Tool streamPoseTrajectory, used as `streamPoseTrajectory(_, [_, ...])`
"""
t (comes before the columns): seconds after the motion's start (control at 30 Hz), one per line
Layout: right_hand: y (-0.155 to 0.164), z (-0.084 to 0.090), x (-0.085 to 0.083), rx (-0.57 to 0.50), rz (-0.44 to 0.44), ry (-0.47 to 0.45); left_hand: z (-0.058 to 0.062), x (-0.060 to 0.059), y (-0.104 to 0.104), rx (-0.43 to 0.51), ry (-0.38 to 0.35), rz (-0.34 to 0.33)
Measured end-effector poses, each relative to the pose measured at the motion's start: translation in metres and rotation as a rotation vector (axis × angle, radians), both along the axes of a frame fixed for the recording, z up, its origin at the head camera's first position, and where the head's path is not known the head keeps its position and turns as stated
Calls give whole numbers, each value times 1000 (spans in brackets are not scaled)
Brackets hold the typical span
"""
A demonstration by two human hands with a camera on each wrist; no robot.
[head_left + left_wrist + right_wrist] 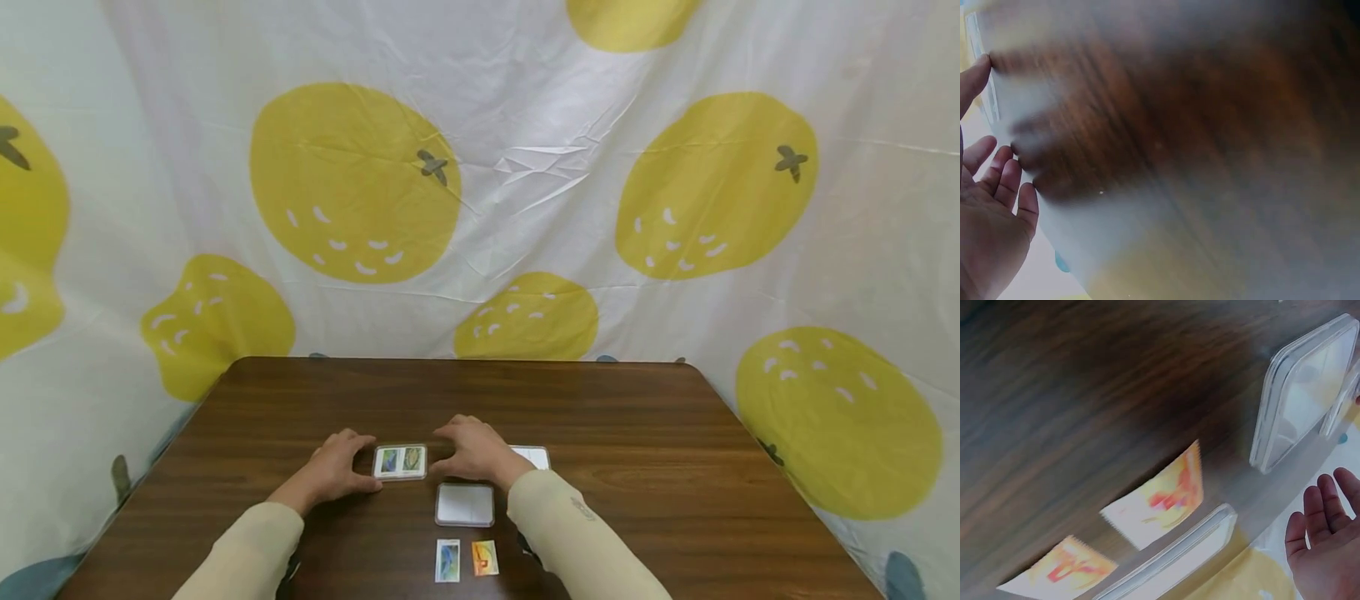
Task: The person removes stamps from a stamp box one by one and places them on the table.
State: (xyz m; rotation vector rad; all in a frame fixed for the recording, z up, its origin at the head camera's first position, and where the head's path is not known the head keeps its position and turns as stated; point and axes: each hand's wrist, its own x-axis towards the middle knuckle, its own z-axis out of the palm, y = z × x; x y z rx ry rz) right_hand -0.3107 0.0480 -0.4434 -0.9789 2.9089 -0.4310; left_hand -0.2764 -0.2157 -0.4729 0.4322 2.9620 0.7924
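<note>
**Two hands at a clear card case on a wooden table**

The left hand (336,468) rests on the dark brown wooden table (645,433) at the 9 o'clock side of a small clear plastic case with two picture cards inside (401,461). Its fingertips touch the edge of the case, and the fingers are gently bent, not closed around it. The right hand (474,450) is at the 3 o'clock side of the same case, fingers bent downward to its edge; whether it really grips, I cannot tell. At 5 o'clock from the case lies an empty clear plastic tray (465,504). Near the table edge, at 6 o'clock, lie a blue picture card (447,560) and an orange picture card (485,557), side by side.
</note>
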Motion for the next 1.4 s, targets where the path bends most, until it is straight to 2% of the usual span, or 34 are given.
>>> streamPoseTrajectory(0.17, [-10, -3, -2, 34, -3, 0, 1, -1, 0, -6, -18, -10])
streamPoseTrajectory(0.5, [-22, -9, -8, 69, -36, -43, 4, -3, 1, 2, -56, 12])
streamPoseTrajectory(0.73, [-31, -14, -7, 126, -1, -48, 3, -2, 0, -1, -51, 15])
streamPoseTrajectory(1.4, [-37, -11, -7, 195, 6, -37, 2, 0, 1, 3, -21, 10])
